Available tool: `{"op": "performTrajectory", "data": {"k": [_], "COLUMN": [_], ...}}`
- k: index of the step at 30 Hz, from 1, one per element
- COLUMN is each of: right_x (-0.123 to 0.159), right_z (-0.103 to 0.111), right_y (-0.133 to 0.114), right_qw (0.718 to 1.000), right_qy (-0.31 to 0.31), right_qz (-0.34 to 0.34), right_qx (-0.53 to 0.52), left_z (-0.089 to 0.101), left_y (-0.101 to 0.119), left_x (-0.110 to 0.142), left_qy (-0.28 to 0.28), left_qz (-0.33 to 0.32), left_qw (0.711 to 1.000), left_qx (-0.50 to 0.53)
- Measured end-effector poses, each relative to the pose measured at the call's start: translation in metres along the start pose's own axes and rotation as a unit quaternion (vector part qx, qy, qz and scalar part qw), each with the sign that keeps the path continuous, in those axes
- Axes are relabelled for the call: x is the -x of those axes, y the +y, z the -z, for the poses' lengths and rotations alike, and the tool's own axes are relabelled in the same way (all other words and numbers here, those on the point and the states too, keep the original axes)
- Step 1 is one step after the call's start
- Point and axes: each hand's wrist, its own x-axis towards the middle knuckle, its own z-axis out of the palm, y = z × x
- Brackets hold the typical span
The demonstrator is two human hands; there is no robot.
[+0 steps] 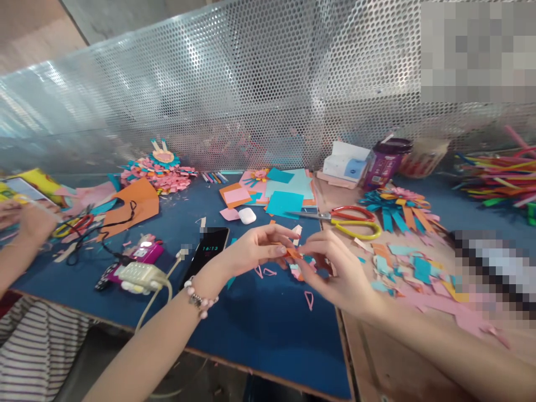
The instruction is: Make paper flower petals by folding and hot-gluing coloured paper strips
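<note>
My left hand [260, 248] and my right hand [335, 271] meet above the blue table [259, 324], fingertips pinched together on a small orange paper piece [292, 253]. Both hands are closed on it. A bead bracelet sits on my left wrist. Small pink paper loops [309, 298] lie on the table just below my hands. Red and yellow scissors [349, 220] rest just beyond my right hand.
A phone [209, 248], a white earbud case [247, 215] and a charger with cable [140, 274] lie left of my hands. Coloured paper sheets [285, 195], scraps and paper flowers [393, 206] cover the far and right side. Another person's hand [33, 223] works at far left. A perforated metal screen stands behind.
</note>
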Motion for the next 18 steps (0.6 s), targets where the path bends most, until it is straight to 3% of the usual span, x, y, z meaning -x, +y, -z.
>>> {"op": "performTrajectory", "data": {"k": [18], "right_x": [0.008], "right_z": [0.001], "right_y": [0.012], "right_qw": [0.998], "right_qy": [-0.031], "right_qz": [0.021], "right_qx": [0.058], "left_z": [0.001], "left_y": [0.005], "left_x": [0.002], "left_qy": [0.017], "left_qz": [0.0], "left_qw": [0.994], "left_qx": [-0.103]}}
